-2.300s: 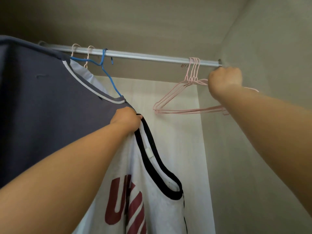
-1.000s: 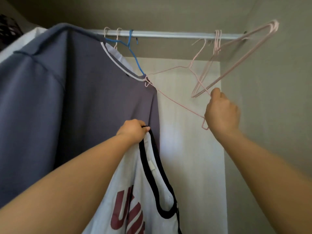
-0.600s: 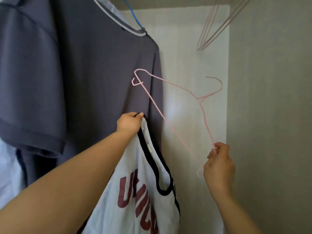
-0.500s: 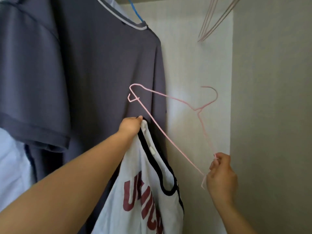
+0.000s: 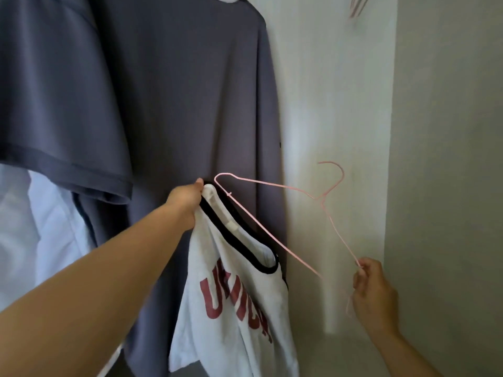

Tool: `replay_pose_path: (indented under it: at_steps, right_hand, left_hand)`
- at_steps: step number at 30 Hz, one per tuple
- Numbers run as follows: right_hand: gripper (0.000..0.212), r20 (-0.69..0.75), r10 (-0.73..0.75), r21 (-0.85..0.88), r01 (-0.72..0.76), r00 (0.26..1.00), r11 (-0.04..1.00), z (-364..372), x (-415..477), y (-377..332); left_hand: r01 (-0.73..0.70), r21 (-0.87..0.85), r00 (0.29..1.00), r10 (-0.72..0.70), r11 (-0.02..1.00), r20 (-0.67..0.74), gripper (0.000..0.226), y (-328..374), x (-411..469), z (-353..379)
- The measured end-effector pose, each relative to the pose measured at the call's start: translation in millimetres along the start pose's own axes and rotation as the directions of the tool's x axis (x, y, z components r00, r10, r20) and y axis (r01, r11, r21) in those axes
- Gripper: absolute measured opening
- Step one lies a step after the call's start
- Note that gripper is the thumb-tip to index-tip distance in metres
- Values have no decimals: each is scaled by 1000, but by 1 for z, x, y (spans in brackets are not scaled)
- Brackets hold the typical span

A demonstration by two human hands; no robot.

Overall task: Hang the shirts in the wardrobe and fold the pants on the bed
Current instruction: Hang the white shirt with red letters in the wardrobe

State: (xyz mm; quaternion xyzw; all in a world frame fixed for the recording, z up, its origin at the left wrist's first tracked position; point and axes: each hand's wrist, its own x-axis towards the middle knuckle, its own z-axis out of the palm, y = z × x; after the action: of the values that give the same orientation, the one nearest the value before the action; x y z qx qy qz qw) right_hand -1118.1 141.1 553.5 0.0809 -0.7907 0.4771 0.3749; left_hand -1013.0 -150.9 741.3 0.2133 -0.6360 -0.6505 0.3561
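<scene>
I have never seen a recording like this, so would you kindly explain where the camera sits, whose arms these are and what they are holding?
There is no machine here: a person wears one wide-angle camera on the head, looking at their own bare hands inside a wardrobe. The left hand grips a white jersey by its black-trimmed neckline. The right hand pinches one end of a pink wire hanger. Behind them a grey T-shirt hangs, and spare pink hangers show at the top right.
</scene>
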Motion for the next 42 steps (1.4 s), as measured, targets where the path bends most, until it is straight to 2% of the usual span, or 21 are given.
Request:
replay_pose_path:
  at_steps: [4, 8, 14, 18, 21, 23, 25, 28, 33, 35, 37, 40, 41, 42]
  right_hand:
    - [14, 24, 15, -16, -15, 1000, 1000, -2, -7, 9]
    - [12, 35, -13, -31, 14, 999, 999, -4, -11, 8]
    - [13, 31, -20, -16, 21, 999, 1000, -11, -11, 4]
    - [13, 18, -38, 31, 37, 999, 999, -15, -12, 0]
    - [14, 65, -68, 31, 67, 996, 997, -16, -14, -2]
    - [14, 83, -96, 5, 96, 992, 995, -16, -16, -3]
    - [14, 107, -118, -42, 123, 987, 991, -15, -16, -3]
    - [14, 143, -112, -102, 127, 983, 987, -16, -16, 1]
    - [15, 120, -104, -135, 120, 987, 984, -18, -14, 6]
    - [13, 145, -93, -135, 113, 985, 984, -19, -12, 3]
    - [9, 186, -144, -152, 173, 972, 973, -19, -10, -1]
    - [21, 275, -221, -161, 272, 936, 949, -18, 1, -23]
    - [29, 321, -191, -114, 239, 927, 964, -14, 7, -36]
    - [35, 382, -124, -28, 146, 916, 989, -9, 15, -52]
  left_hand:
    - [-37, 140, 998, 45, 989, -50, 47, 0, 0, -8]
    - [-62, 267, 992, 89, 962, -92, 46, 0, 0, -7]
    - [-44, 438, 979, 127, 898, -161, 51, -2, -4, -6]
    - [-43, 398, 981, 114, 916, -155, 48, -1, -7, -7]
    - [-24, 207, 995, 45, 978, -94, 38, 3, -8, -4]
    - [2, 97, 999, 2, 995, -40, 28, 7, -10, -1]
    - [39, 25, 999, -39, 999, 3, 31, 9, -12, 0]
    - [50, 9, 998, -50, 999, 40, 27, 11, -12, -3]
    - [-152, 229, 988, 142, 962, 58, 41, 8, -6, -5]
    - [-291, 413, 956, 282, 863, 85, 42, 5, -11, -4]
    - [-390, 563, 908, 406, 729, 103, 42, 0, -15, -7]
    - [-444, 613, 876, 461, 653, 144, 40, -12, -18, -9]
    - [-451, 609, 874, 461, 652, 154, 40, -15, -20, -7]
    - [-453, 604, 876, 454, 656, 164, 40, -19, -23, -5]
